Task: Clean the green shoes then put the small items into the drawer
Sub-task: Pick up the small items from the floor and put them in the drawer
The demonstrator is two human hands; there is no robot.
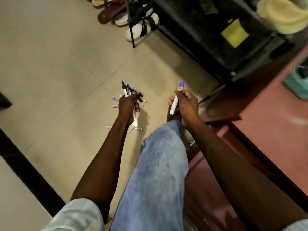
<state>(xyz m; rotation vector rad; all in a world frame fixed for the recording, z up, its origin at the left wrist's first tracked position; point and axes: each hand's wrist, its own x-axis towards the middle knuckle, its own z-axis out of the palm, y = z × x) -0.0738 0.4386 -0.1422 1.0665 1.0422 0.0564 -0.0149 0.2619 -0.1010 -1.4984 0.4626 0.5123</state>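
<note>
Left hand (127, 104): fingers curled round a bundle of markers (129, 93), black caps pointing up and away, white barrels sticking out below the fist.
Right hand (185, 102): fingers wrapped round one blue-capped marker (176, 99), held upright with the cap on top.
Markers on the floor (124, 127): a few white ones lie scattered on the tiled floor (50, 72) just under and beside the left hand, not yet picked up.
Person: bent low, one leg in blue jeans (156, 172) between the two arms.
Drawer: a reddish-brown wooden table (273, 122) stands to the right; a drawer (221, 117) seems to jut open just beside the right hand, though its inside is hidden.
Green shoes: cannot tell which they are; sandals (141, 25) sit by a black rack (216, 39) farther off.
Step in hand: gathering the small items, by the look of it.
Next move: probably collecting the remaining floor markers, then carrying both handfuls right to the drawer.
</note>
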